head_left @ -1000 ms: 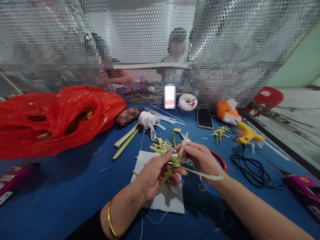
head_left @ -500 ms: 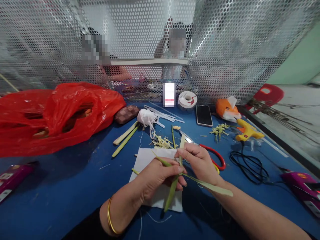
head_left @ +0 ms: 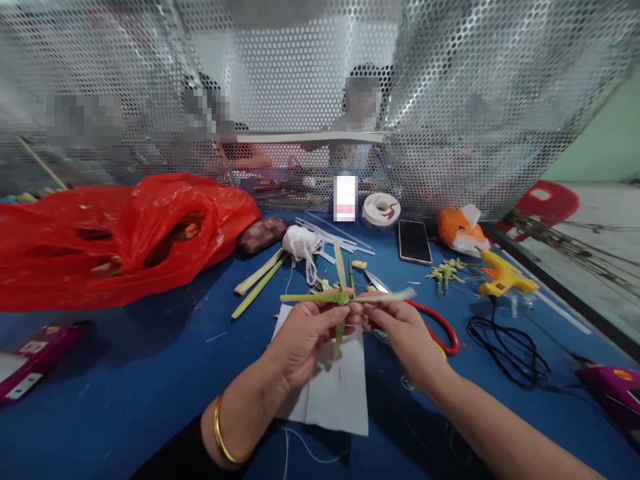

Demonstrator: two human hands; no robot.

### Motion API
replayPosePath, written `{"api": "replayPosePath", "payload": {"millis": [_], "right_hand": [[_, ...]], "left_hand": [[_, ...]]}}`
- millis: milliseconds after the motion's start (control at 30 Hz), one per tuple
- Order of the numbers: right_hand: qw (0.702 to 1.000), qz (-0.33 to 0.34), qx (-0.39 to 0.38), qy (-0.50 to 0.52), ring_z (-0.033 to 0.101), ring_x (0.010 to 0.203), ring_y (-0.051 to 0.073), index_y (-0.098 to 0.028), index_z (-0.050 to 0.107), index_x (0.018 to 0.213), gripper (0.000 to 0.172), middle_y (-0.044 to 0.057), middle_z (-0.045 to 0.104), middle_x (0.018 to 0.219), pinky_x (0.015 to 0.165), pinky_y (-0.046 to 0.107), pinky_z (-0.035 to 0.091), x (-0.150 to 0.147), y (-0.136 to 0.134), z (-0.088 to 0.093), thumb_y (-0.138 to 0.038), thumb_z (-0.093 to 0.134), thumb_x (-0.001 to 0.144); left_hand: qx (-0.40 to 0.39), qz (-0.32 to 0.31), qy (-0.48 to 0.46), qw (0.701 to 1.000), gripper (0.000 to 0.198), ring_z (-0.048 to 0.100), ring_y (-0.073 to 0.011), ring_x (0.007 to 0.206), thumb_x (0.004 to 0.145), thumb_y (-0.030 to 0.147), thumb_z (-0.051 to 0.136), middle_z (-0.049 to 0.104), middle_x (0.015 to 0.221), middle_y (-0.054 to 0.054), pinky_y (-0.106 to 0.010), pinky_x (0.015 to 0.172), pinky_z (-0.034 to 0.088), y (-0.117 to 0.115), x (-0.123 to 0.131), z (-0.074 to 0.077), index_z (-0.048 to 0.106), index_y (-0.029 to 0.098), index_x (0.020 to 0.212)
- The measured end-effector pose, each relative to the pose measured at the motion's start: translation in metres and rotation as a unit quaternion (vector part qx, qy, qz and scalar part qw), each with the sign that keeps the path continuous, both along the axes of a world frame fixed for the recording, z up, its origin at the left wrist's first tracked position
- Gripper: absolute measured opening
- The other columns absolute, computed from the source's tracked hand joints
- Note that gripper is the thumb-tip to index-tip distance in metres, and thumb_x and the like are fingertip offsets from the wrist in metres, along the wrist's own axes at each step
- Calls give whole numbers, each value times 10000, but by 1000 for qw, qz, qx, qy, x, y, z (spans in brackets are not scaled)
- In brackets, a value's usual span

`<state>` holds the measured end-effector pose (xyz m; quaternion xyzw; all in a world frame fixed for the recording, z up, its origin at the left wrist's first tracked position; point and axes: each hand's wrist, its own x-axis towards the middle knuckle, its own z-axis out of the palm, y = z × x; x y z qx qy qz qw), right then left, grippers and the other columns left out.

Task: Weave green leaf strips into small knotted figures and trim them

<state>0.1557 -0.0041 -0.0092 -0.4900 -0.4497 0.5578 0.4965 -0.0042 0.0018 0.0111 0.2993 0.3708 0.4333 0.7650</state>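
Between my hands is a cross of green leaf strips, its arms reaching up, down, left and right from a small folded knot. My left hand pinches it near the knot with thumb and fingers. My right hand closes its fingertips just right of the knot, by the strip's pale right-hand arm. Beneath them lies a white sheet of paper. Behind my right hand are scissors with red handles, partly covered. Pale leaf scraps lie just beyond the leaf cross.
On the blue table are a red plastic bag, a ball of white string, cut stalks, a ribbon roll, a phone and a yellow glue gun with black cable. A perforated metal screen stands behind; people sit beyond it.
The leaf strips have been turned and lifted away from the paper, and now spread as an upright cross. My right hand has shifted from the upper strip down beside the knot.
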Motion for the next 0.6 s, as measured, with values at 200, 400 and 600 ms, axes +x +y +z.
{"api": "replayPosePath", "payload": {"millis": [200, 400, 600], "right_hand": [[992, 99, 27, -68, 639, 855, 224, -170, 712, 805, 183, 59, 715, 845, 808, 339, 492, -5, -9, 3, -336, 699, 731], [990, 72, 50, -109, 592, 712, 178, -162, 719, 768, 215, 35, 685, 763, 688, 300, 481, -10, -11, -4, -376, 706, 747], [990, 61, 99, -86, 535, 710, 166, -167, 637, 649, 270, 13, 586, 691, 694, 290, 462, -14, -14, -11, -365, 635, 833]], "left_hand": [[31, 54, -7, 998, 278, 686, -170, 752, 668, 165, 810, 763, 775, -69, -289, 768, 513, 1, 0, 2, 774, 149, 943], [31, 50, -16, 998, 274, 703, -185, 805, 647, 184, 827, 775, 784, -56, -314, 851, 502, -2, 7, -2, 783, 187, 917], [17, 40, -1, 999, 277, 690, -170, 773, 656, 208, 816, 772, 754, -50, -296, 833, 492, -5, 11, -7, 789, 194, 931]]}}
